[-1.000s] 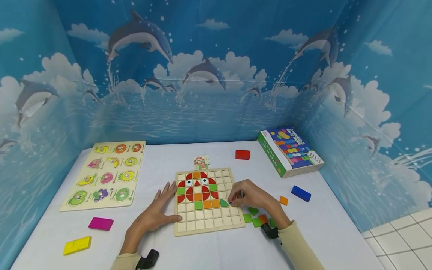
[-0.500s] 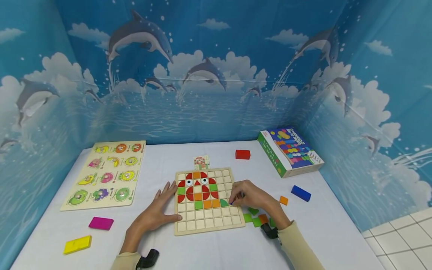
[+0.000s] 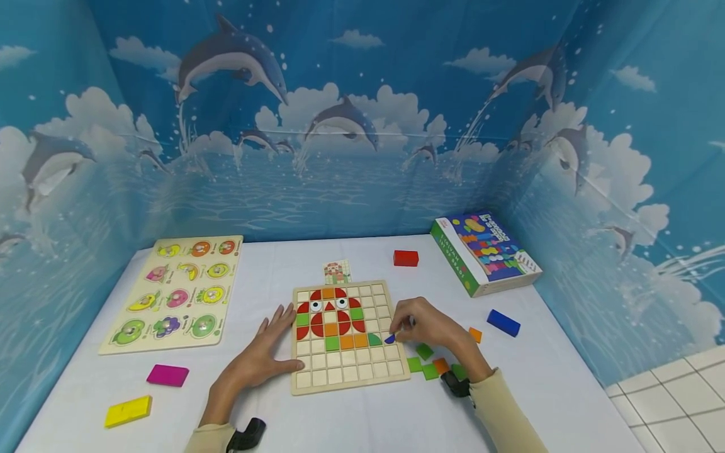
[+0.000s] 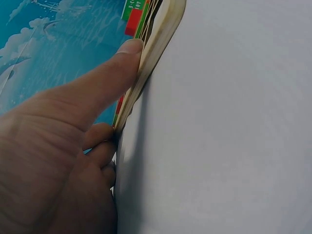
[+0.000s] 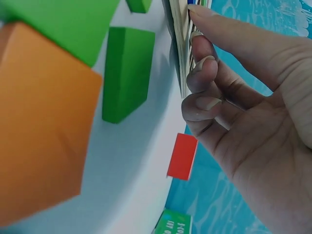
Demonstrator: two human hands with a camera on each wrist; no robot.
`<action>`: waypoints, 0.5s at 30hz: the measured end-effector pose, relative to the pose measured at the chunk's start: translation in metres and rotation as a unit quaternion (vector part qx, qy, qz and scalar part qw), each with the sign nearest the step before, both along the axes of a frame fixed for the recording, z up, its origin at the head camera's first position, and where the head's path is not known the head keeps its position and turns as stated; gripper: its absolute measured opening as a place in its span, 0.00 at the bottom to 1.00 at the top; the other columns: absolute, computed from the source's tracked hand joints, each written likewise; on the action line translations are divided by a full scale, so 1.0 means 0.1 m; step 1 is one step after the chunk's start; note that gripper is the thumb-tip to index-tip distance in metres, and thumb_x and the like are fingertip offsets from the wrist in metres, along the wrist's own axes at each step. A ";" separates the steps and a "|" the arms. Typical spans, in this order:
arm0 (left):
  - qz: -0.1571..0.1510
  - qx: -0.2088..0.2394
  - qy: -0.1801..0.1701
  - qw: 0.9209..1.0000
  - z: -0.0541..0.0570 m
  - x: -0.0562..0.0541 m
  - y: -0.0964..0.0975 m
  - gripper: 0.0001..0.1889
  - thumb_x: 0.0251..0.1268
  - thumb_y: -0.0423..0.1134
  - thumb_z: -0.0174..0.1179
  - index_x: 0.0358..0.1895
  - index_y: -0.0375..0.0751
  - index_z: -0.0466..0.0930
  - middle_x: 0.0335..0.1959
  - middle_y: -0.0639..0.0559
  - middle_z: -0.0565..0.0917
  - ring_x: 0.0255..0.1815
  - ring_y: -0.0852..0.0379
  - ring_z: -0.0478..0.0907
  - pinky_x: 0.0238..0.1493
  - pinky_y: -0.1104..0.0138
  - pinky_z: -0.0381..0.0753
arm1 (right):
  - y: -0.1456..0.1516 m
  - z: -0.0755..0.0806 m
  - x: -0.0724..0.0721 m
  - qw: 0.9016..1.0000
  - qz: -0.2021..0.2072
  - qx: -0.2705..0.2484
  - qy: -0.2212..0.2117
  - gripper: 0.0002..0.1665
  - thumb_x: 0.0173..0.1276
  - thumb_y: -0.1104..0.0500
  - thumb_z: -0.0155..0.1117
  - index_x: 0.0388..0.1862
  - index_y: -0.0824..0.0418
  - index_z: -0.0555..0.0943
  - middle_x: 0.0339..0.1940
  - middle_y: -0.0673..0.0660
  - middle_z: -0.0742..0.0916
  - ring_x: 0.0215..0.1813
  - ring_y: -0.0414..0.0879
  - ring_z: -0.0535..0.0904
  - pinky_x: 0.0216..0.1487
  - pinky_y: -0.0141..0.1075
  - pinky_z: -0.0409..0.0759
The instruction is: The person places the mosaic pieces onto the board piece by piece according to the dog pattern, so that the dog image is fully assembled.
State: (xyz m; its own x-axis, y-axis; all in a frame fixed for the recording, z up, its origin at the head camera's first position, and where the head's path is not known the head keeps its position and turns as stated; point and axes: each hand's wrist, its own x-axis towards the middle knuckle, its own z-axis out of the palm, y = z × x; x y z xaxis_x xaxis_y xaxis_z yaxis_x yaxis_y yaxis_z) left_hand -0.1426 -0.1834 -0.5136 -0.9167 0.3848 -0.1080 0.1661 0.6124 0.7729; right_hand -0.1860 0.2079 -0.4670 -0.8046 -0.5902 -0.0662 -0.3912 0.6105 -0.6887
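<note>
In the head view, my left hand [image 3: 256, 352] rests at the left edge of a wooden grid board [image 3: 340, 377], fingers spread and thumb on the frame. The left wrist view shows that thumb [image 4: 129, 53] lying over the board's edge. My right hand [image 3: 419, 321] pinches a small blue curved tile [image 3: 390, 339] over the board's right side. From the right wrist, the thumb [image 5: 209, 17] meets a sliver of blue at the board's edge. Red, green and orange tiles form a face-like pattern on the board, with a teal-green quarter-round tile [image 3: 374, 340] left of the blue one.
Loose green tiles [image 3: 430, 372] and an orange-red tile [image 3: 440, 365] lie beside my right wrist. A picture card [image 3: 337, 272] sits behind the board. Around it are a fruit puzzle board [image 3: 192, 314], a game box [image 3: 493, 251], and red [image 3: 406, 258], blue [image 3: 503, 323], magenta [image 3: 167, 375] and yellow [image 3: 128, 411] blocks.
My right hand has shifted slightly to the right with the blue tile, and more of the tile shows now. My left hand stays at the board's edge.
</note>
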 end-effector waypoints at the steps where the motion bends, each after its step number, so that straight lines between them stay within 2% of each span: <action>1: 0.000 0.000 0.001 1.000 0.00 0.00 0.00 0.62 0.56 0.47 0.84 0.89 0.44 0.51 0.91 0.48 0.46 0.91 0.43 0.33 0.90 0.45 0.28 | 0.00 0.00 0.00 1.000 -0.001 0.002 0.002 0.09 0.64 0.70 0.80 0.39 0.57 0.95 0.33 0.47 0.88 0.37 0.45 0.79 0.37 0.30 0.82; 9: -0.003 0.000 0.006 1.000 -0.01 0.00 0.00 0.62 0.56 0.47 0.83 0.89 0.43 0.51 0.91 0.47 0.46 0.92 0.43 0.33 0.90 0.45 0.28 | -0.03 0.00 0.01 1.000 -0.005 0.000 0.000 0.08 0.66 0.70 0.79 0.39 0.58 0.95 0.34 0.48 0.88 0.36 0.44 0.79 0.37 0.29 0.83; 15: -0.002 0.001 0.006 1.000 -0.01 0.01 0.00 0.62 0.56 0.48 0.83 0.89 0.43 0.51 0.91 0.47 0.46 0.92 0.43 0.33 0.90 0.45 0.29 | -0.03 -0.02 0.01 1.000 0.007 -0.007 -0.003 0.10 0.67 0.72 0.77 0.40 0.58 0.95 0.35 0.50 0.89 0.36 0.44 0.80 0.39 0.30 0.83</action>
State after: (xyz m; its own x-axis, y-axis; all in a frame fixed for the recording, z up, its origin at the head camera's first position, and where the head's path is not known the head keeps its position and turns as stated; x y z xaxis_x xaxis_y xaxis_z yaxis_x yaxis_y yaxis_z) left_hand -0.1418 -0.1832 -0.5142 -0.9161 0.3889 -0.0970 0.1775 0.6107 0.7717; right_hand -0.1851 0.2047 -0.4694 -0.7957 -0.6024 -0.0625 -0.3955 0.5950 -0.6997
